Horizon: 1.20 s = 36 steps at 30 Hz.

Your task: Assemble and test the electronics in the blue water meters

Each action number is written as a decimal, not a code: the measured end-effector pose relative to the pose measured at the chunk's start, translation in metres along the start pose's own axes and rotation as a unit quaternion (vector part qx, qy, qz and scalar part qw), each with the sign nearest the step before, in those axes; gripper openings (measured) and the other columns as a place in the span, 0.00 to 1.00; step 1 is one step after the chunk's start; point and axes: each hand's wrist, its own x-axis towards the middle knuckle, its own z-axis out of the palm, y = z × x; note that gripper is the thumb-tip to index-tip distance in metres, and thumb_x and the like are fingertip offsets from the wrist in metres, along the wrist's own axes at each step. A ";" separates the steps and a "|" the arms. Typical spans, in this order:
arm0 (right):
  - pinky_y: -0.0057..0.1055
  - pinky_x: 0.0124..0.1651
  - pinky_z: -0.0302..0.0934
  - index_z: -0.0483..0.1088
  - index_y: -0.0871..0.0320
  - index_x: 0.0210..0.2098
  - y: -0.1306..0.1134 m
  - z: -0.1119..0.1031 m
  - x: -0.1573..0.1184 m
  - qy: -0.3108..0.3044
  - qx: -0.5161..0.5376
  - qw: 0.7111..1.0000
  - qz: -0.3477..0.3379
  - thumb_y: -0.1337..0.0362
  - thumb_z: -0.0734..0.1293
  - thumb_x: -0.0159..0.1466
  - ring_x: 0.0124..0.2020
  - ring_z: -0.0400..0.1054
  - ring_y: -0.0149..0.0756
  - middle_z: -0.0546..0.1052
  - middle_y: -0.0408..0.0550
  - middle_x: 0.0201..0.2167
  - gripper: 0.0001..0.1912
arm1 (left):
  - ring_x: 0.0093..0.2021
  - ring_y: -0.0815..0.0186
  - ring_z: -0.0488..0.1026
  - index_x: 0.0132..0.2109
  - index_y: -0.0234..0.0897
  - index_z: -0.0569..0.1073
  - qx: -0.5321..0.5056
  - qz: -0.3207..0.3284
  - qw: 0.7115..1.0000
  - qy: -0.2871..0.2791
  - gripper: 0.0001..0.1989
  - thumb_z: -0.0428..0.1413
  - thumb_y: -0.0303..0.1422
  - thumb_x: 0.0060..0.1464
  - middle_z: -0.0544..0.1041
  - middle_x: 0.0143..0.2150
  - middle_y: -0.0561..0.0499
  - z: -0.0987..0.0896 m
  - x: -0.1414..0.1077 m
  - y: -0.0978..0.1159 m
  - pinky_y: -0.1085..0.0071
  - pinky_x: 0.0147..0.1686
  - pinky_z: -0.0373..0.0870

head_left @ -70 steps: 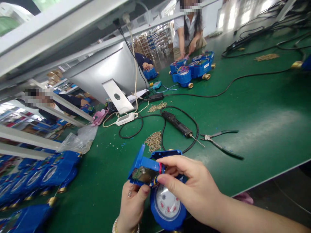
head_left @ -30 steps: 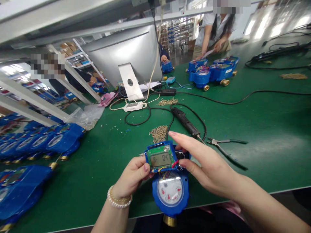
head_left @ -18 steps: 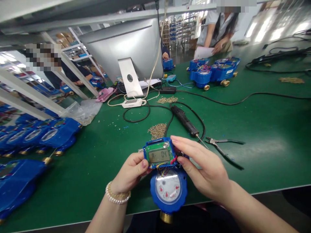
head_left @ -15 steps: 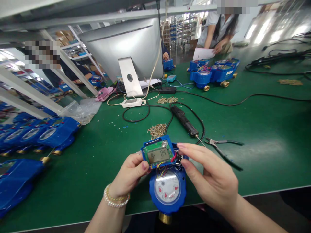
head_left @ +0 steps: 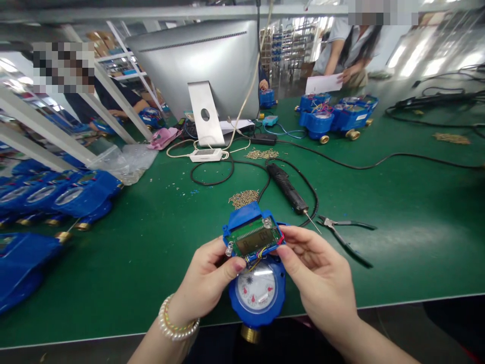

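Both hands grip a blue-framed circuit board module (head_left: 253, 237) with a small display, tilted above a blue water meter (head_left: 257, 296). My left hand (head_left: 206, 275) holds its left side, thumb at the lower corner beside a coiled spring. Around the right end of the module, my right hand (head_left: 320, 275) has its thumb in front and its fingers behind. Thin coloured wires hang from the module's lower edge toward the meter. The meter has a round dial under a clear cover, and its brass fitting (head_left: 250, 333) sticks out past the table's front edge.
Behind the module lie a pile of small screws (head_left: 243, 198) and a black electric screwdriver (head_left: 288, 189). Cutting pliers (head_left: 346, 237) rest to the right. Several blue meters (head_left: 71, 197) stand at left, others (head_left: 331, 119) at back right. A monitor (head_left: 204, 76) stands behind; co-workers are beyond.
The module has tilted, showing more of its blue upper edge, and its display looks darker. My right hand has closed in from the wires at the right onto the module's right end.
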 end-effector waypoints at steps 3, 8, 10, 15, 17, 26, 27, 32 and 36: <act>0.24 0.37 0.73 0.73 0.57 0.41 -0.010 -0.004 0.007 -0.038 0.025 0.998 0.051 0.66 0.72 0.56 0.32 0.76 0.31 0.81 0.47 0.33 0.12 | 0.41 0.62 0.73 0.50 0.42 0.75 0.050 0.014 0.999 0.009 0.14 0.56 0.36 0.57 0.78 0.44 0.48 -0.002 0.000 -0.001 0.70 0.42 0.68; 0.24 0.33 0.72 0.74 0.60 0.37 -0.014 -0.007 0.012 -0.038 0.024 0.995 0.087 0.63 0.73 0.55 0.27 0.74 0.30 0.80 0.47 0.28 0.11 | 0.37 0.65 0.71 0.43 0.40 0.77 0.121 0.033 0.992 0.007 0.09 0.56 0.37 0.57 0.77 0.38 0.50 -0.003 -0.001 0.002 0.72 0.39 0.66; 0.24 0.33 0.72 0.73 0.60 0.37 -0.013 -0.007 0.013 -0.043 0.013 0.995 0.087 0.62 0.72 0.55 0.27 0.74 0.30 0.79 0.47 0.28 0.11 | 0.36 0.65 0.71 0.43 0.40 0.77 0.122 0.029 0.992 0.006 0.09 0.56 0.37 0.57 0.77 0.37 0.50 -0.003 0.000 0.002 0.72 0.39 0.66; 0.30 0.37 0.73 0.71 0.61 0.39 -0.014 -0.013 0.022 -0.113 -0.056 0.989 0.070 0.60 0.69 0.59 0.30 0.74 0.33 0.79 0.49 0.31 0.12 | 0.40 0.62 0.73 0.46 0.38 0.77 0.048 0.000 0.999 -0.003 0.13 0.57 0.38 0.56 0.79 0.41 0.47 -0.006 0.008 0.005 0.70 0.42 0.68; 0.35 0.43 0.72 0.68 0.59 0.46 -0.018 -0.017 0.029 -0.141 -0.134 0.981 0.003 0.60 0.69 0.59 0.37 0.74 0.36 0.78 0.51 0.39 0.17 | 0.41 0.60 0.74 0.47 0.36 0.77 0.014 -0.016 1.000 -0.011 0.15 0.57 0.39 0.56 0.80 0.41 0.46 -0.008 0.013 0.009 0.70 0.41 0.70; 0.40 0.64 0.54 0.54 0.62 0.62 -0.041 -0.014 0.050 -0.280 -0.488 0.743 -0.362 0.63 0.69 0.58 0.62 0.54 0.45 0.60 0.56 0.62 0.36 | 0.38 0.64 0.70 0.41 0.34 0.76 0.063 -0.048 0.992 -0.100 0.13 0.56 0.39 0.56 0.76 0.35 0.50 -0.020 0.031 0.026 0.71 0.39 0.67; 0.40 0.62 0.56 0.55 0.63 0.61 -0.041 -0.013 0.050 -0.270 -0.497 0.739 -0.366 0.64 0.69 0.58 0.61 0.56 0.45 0.62 0.57 0.60 0.34 | 0.37 0.64 0.69 0.38 0.33 0.76 0.076 -0.049 0.990 -0.107 0.13 0.56 0.40 0.55 0.75 0.34 0.51 -0.020 0.031 0.027 0.71 0.38 0.67; 0.41 0.58 0.60 0.59 0.63 0.57 -0.039 -0.012 0.049 -0.251 -0.496 0.745 -0.370 0.65 0.68 0.57 0.56 0.62 0.46 0.67 0.58 0.54 0.29 | 0.31 0.67 0.66 0.35 0.31 0.74 0.149 -0.048 0.974 -0.161 0.16 0.55 0.42 0.55 0.71 0.30 0.52 -0.024 0.037 0.039 0.73 0.32 0.64; 0.43 0.56 0.63 0.59 0.58 0.55 -0.034 -0.018 0.043 -0.220 -0.476 0.774 -0.355 0.67 0.69 0.56 0.54 0.64 0.45 0.69 0.56 0.51 0.28 | 0.36 0.65 0.69 0.41 0.31 0.75 0.181 -0.025 0.944 -0.276 0.14 0.50 0.37 0.60 0.74 0.35 0.50 -0.037 0.048 0.051 0.73 0.37 0.66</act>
